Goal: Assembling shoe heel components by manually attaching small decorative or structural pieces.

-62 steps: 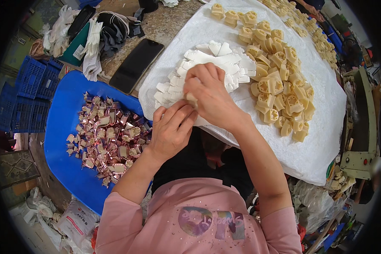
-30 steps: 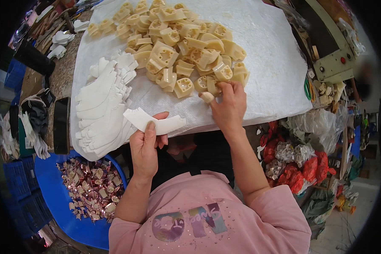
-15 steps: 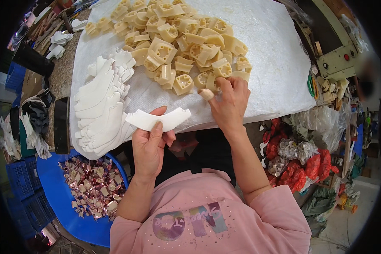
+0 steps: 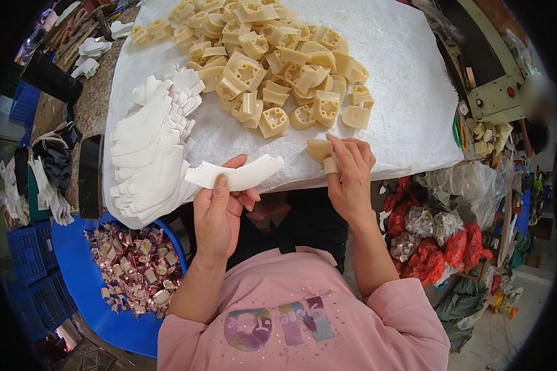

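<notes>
White woven sheeting (image 4: 408, 93) covers the worktable across the upper centre of the head view, and a stone-patterned table edge is seen at the upper left. A heap of cream plastic blocks (image 4: 272, 68) with round holes is spread over the upper middle of the sheet. A stack of white curved serrated strips (image 4: 148, 161) lies at the sheet's left edge, left of centre.

One white serrated strip (image 4: 235, 175) is held near the frame's centre by the left hand (image 4: 220, 213), pinched between thumb on top and curled fingers beneath, just in front of the table edge. A single cream block (image 4: 320, 150) is gripped at the sheet's lower edge, right of centre, by the right hand (image 4: 351, 176), whose fingers are closed around it; a band of tape is seen on one finger.

At the lower left, a blue tub (image 4: 74, 272) is filled with shiny copper-coloured scraps (image 4: 133, 266). Blue crates (image 4: 34, 272) are stacked at the far left. Red and clear bags (image 4: 439, 238) are piled at the right.
</notes>
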The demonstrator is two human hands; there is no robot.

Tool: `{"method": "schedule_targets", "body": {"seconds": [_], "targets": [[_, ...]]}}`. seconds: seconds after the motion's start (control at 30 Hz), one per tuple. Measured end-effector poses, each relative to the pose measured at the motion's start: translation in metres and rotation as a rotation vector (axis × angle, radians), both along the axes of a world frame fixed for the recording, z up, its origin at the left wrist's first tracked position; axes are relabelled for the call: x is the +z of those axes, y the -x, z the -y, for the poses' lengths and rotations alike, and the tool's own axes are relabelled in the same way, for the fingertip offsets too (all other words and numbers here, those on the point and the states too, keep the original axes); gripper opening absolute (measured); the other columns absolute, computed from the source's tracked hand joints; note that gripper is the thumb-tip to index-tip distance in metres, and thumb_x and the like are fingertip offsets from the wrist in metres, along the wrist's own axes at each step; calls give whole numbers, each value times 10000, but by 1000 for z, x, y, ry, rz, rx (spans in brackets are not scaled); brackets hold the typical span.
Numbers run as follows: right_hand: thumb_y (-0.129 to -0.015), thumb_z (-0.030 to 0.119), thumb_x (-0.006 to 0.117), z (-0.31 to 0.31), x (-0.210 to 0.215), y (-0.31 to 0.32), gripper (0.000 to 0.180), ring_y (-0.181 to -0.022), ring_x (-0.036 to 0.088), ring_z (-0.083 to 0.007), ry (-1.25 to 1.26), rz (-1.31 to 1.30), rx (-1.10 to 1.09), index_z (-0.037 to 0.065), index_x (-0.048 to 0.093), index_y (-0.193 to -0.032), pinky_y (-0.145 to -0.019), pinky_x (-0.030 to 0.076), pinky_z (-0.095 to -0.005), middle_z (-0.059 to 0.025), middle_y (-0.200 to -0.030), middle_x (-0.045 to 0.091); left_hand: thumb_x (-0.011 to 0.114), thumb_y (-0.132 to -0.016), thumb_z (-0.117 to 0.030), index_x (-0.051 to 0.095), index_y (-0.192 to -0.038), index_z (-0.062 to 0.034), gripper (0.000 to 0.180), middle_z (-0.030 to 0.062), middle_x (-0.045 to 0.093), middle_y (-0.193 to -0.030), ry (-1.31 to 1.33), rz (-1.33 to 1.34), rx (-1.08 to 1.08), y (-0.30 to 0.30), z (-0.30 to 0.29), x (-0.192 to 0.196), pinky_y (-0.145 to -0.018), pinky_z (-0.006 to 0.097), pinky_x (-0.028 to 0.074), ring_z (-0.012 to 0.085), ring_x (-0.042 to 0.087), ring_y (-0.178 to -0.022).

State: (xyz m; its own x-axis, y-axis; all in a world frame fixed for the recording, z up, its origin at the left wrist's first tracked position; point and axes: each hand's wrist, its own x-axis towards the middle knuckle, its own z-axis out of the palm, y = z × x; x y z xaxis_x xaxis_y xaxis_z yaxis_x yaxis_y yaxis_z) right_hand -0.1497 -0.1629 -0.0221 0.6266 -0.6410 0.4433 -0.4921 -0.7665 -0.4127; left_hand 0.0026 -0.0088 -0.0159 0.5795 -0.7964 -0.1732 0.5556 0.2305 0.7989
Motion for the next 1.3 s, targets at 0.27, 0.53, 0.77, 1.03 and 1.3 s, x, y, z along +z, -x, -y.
{"method": "schedule_targets", "body": {"seconds": [0.27, 0.53, 0.77, 1.03, 1.3], "targets": [[-693, -36, 661, -11, 10, 2, 346, -835, 575, -286, -172, 124, 160, 20, 584, -1026, -683, 471, -346, -139, -948, 587, 395, -979, -233, 489, -1173, 96, 394, 123, 592, -966, -13, 98, 5, 3, -5, 2, -631, 252, 428, 137, 551, -755], [-708, -102, 623, -47, 25, -49, 424, -821, 609, -291, -327, 620, 622, 48, 524, -1091, -692, 502, -343, -163, -989, 604, 423, -971, -202, 483, -1177, 102, 373, 147, 568, -1134, 70, 37, 34, 12, -9, 23, -839, 299, 475, 170, 580, -972], [-661, -117, 626, -52, 19, -57, 482, -853, 569, -288, -152, 722, 673, 61, 548, -1102, -708, 487, -349, -133, -1016, 595, 407, -973, -173, 474, -1183, 111, 360, 162, 570, -1135, 11, 107, -28, 13, -17, 28, -887, 311, 467, 188, 575, -1021], [-642, -105, 652, -49, 17, -54, 490, -860, 562, -291, -146, 676, 658, 62, 552, -1092, -699, 489, -344, -127, -999, 601, 348, -989, -189, 451, -1207, 126, 397, 180, 535, -1187, 17, 177, -44, 18, -17, 31, -932, 319, 432, 197, 544, -1077], [-572, -17, 675, -44, 16, -57, 476, -767, 469, -251, 71, 525, 527, 98, 570, -1022, -711, 349, -369, -57, -948, 633, 312, -1001, -246, 494, -1206, 95, 438, 116, 608, -1029, -70, 441, 40, 20, -14, 29, -790, 237, 458, 101, 566, -884]]}}
